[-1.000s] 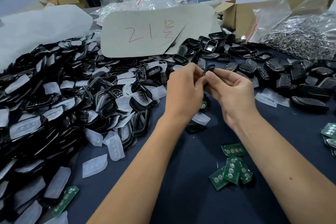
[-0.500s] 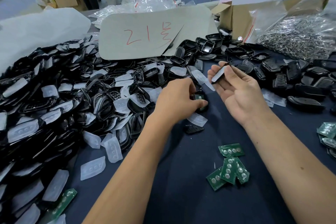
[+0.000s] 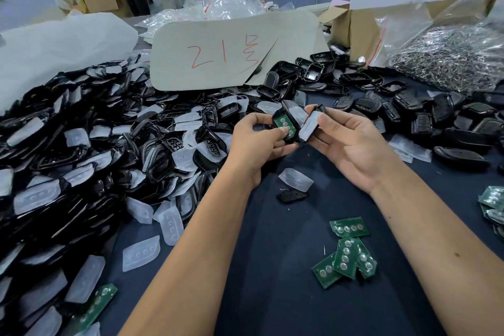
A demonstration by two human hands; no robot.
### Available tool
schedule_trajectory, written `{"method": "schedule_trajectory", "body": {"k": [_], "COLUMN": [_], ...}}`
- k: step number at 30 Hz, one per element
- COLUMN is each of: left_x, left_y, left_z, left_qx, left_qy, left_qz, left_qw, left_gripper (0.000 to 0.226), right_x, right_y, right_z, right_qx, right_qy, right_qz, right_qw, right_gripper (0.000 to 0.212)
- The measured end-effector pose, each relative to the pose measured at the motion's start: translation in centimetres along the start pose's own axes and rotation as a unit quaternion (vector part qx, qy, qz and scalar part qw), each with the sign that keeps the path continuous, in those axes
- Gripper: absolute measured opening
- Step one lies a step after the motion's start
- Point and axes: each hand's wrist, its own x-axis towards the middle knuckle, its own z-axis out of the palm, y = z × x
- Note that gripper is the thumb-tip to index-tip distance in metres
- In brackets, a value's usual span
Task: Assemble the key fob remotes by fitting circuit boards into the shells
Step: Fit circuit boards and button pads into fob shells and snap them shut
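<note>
My left hand point(image 3: 255, 142) grips a black shell half point(image 3: 285, 124) that has a green circuit board seated in it, button contacts facing up. My right hand point(image 3: 351, 142) pinches a second black shell half with a translucent rubber pad point(image 3: 311, 124) between thumb and fingers. The two halves are tilted toward each other and nearly touch above the dark blue table point(image 3: 272, 294). Several loose green circuit boards point(image 3: 347, 254) lie near my right forearm.
A big pile of black shell frames and clear pads point(image 3: 81, 158) fills the left. Finished-looking black fobs point(image 3: 450, 128) lie at the right. A loose pad point(image 3: 296, 179) and small black keypad point(image 3: 291, 196) sit below my hands. Grey card point(image 3: 231, 49), bag of metal rings point(image 3: 450, 57) behind.
My left hand picked up the shell with the board from the table and raised it. My right hand brought its padded shell half down and left to meet it.
</note>
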Motion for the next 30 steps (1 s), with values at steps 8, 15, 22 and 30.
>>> {"method": "schedule_trajectory", "body": {"k": [8,15,22,30], "left_x": [-0.1,-0.4,-0.7,-1.1], "left_y": [-0.1,-0.3,0.0,-0.3], "left_z": [-0.1,0.1,0.0,0.9], "left_qx": [-0.002,0.034,0.056,0.192], "left_qy": [0.002,-0.001,-0.015,-0.006], "left_qz": [0.007,0.046,0.072,0.178], "left_qw": [1.0,0.998,0.996,0.965], "left_gripper": [0.025,0.019,0.012,0.007], "right_x": [-0.1,-0.1,0.0,-0.1], "right_y": [0.0,0.3,0.5,0.6], "right_z": [0.6,0.8,0.8,1.0], "right_qx": [-0.008,-0.029,-0.056,-0.092], "right_qy": [0.023,0.051,0.072,0.121], "right_qz": [-0.01,-0.023,-0.031,-0.044], "right_qw": [1.0,0.998,0.995,0.987], "right_gripper": [0.026,0.023,0.017,0.013]}}
